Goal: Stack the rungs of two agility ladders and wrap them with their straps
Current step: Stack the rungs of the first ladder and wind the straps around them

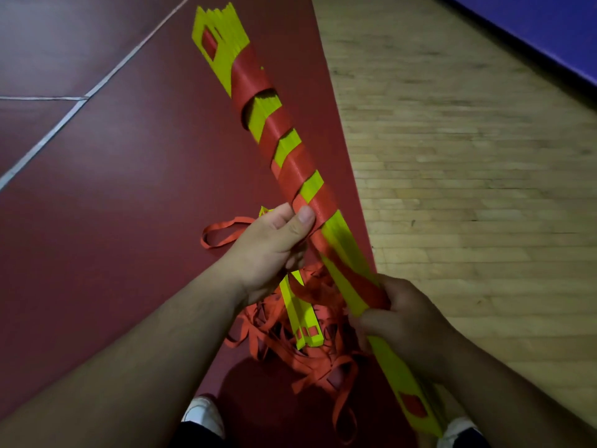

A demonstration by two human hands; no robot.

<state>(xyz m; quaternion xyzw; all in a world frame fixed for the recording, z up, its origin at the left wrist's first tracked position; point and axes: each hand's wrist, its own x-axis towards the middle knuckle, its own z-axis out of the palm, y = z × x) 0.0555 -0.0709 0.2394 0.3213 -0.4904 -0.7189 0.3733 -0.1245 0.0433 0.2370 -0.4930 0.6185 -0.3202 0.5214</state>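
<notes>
Red floor (97, 221) at left, white lines (48, 137) crossing. Left hand (271, 250) pinched orange strap (290, 176) against stacked rungs (339, 240), thumb on nearest turn. Loose strap pile (284, 350) lay on red floor below hands. Rungs' long axis ran near-right to far-left; bare stretch lay between hands. Right hand (407, 321) fingers clenched round near end. Wooden floor (468, 189) at right.

We see a long bundle of flat plastic rungs (340, 236) in bright yellow-green. A woven strap (292, 171) in orange-red winds around it, so the upper half shows slanted bands of red and yellow in turn. Below, a loose heap of straps (310, 362) has the same orange-red, and a second group of rungs (305, 318) the same yellow. The smooth floor covering (129, 195) is dark red with thin white lines (106, 77). The wooden plank floor (468, 189) is pale beige, the padded edge (549, 33) deep blue, and the shoe toe (203, 415) white.
</notes>
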